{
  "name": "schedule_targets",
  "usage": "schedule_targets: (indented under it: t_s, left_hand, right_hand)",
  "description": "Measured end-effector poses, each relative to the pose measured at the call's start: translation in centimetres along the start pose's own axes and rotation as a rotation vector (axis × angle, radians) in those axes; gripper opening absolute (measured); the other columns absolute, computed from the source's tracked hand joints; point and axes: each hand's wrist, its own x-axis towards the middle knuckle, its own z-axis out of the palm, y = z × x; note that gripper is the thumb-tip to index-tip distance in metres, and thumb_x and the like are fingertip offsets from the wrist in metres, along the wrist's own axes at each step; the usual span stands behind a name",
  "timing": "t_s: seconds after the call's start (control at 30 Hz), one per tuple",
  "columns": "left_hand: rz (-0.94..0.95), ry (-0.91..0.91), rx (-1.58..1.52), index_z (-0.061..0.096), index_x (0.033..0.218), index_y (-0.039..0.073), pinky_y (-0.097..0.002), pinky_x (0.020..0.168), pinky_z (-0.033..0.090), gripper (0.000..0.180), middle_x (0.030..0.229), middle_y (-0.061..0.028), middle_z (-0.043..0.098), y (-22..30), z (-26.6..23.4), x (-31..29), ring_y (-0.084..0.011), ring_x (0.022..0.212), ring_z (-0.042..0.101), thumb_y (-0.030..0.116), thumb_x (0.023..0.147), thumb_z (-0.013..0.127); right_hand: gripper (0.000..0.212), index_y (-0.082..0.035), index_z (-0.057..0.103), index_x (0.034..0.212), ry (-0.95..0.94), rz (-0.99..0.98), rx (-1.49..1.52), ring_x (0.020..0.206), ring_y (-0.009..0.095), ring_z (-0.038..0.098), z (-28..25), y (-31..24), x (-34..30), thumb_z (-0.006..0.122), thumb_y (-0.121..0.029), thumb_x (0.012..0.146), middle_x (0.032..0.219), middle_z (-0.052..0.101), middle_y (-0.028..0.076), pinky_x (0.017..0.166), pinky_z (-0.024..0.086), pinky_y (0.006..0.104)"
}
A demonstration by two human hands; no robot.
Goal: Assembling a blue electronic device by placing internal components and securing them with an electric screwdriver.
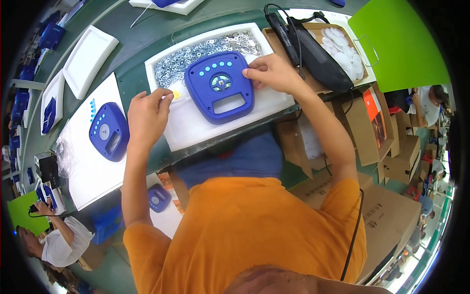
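Observation:
A blue plastic housing point(198, 93) lies tilted across a white foam tray point(196, 131), in front of me. It has a row of pale round dots, a round centre with a small metal part and a rectangular cut-out. My right hand point(271, 73) pinches its right upper edge between thumb and fingers. To its left, my left hand point(149, 115) is closed in a pinch, with the fingertips beside a small yellow piece point(176, 94); what they hold is hidden. Many small metal nuts or washers point(171, 63) fill the tray behind the housing.
Another blue housing point(108, 131) rests on a white board point(85, 171) at left. At right are a black pouch point(325, 66) with a cable and a cardboard box of translucent white pieces point(342, 51). Cartons point(372, 215) stand beside me; a co-worker point(68, 240) sits lower left.

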Motion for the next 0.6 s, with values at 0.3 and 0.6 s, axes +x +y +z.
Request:
schedule_targets:
  t_s: [0.3,0.6]
  left_hand:
    - [0.17,0.132,0.347,0.087,0.108,0.013,-0.0542,0.121,0.045,0.011,0.102,-0.0059,0.082,-0.9,1.8,2.6,-0.0281,0.105,0.075,0.017,0.102,0.079]
    - [0.3,0.211,0.428,0.089,0.095,0.015,-0.0572,0.13,0.039,0.009,0.098,-0.0029,0.076,-3.3,4.4,4.6,-0.0246,0.107,0.073,0.017,0.095,0.08]
  right_hand:
    - [0.041,-0.002,0.089,0.112,0.309,-0.265,-0.572,0.078,0.02,0.079,-2.0,-1.5,-0.9,0.081,-0.041,0.105,0.089,0.084,0.01,0.075,0.062,0.0341]
    - [0.028,-0.001,0.085,0.113,0.574,-0.3,-0.038,0.078,0.01,0.073,-12.6,-0.2,-2.7,0.077,-0.027,0.113,0.092,0.08,0.005,0.071,0.057,0.0249]
